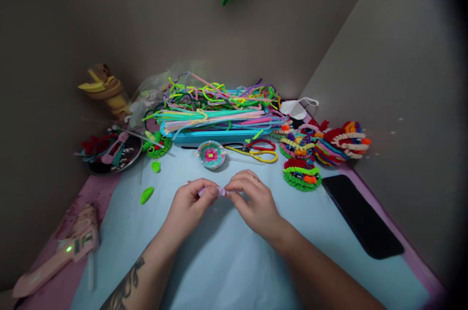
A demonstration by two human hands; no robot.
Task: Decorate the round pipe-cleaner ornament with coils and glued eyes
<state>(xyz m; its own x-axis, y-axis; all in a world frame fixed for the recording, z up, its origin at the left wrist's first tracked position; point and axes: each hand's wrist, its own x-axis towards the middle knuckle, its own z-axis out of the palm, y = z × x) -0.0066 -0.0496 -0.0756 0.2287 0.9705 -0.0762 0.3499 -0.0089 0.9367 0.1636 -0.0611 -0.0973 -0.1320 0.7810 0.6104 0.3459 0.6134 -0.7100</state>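
Both hands meet over the light blue table mat (219,261). My left hand (190,205) and my right hand (252,198) are closed, pinching a short lilac pipe cleaner piece (220,191) between their fingertips. Just beyond them lies a small round woven pipe cleaner disc (211,154) in pastel colours. A blue tray (219,135) heaped with many coloured pipe cleaners (215,105) stands behind it.
Scissors with red and yellow handles (258,150) lie right of the disc. Several finished pipe cleaner figures (321,149) sit at the right, a black phone (361,215) nearer. A pink glue gun (69,246), green bits (146,195) and a dark dish (113,154) are at the left.
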